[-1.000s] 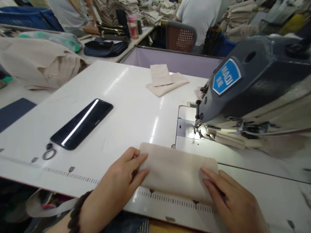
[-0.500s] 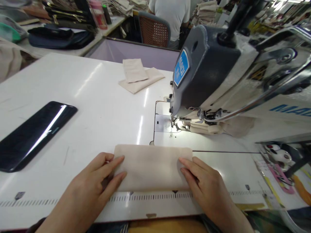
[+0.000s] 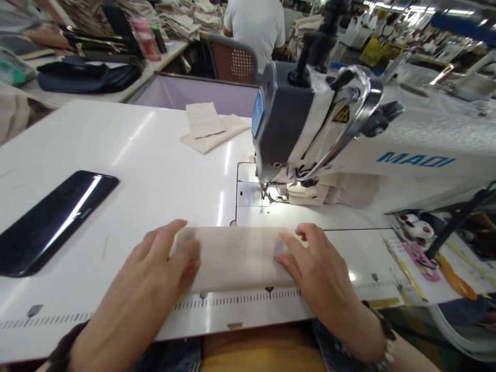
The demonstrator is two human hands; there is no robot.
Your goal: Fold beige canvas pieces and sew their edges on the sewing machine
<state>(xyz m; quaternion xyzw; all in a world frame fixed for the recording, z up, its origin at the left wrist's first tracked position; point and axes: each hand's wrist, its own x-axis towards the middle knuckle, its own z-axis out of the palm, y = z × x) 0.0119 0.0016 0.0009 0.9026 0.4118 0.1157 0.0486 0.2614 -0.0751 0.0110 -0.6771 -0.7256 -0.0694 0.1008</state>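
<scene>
Beige panel [image 3: 236, 258], apparently matt cloth

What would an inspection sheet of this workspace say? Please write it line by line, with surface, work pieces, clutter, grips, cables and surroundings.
Surface: white tabletop, glossy, printed scale along near edge.
Work pieces: beige fabric in front of the sewing machine; more beige cloth under the machine's arm.
Clutter: dark phone at left; two overlapping pale pieces farther back.
Grips: left hand at the fabric's left end, right hand at its right end; blurred, firmness unclear.
Cables: nothing seen.
Surroundings: person in white shirt, brown chair.
</scene>
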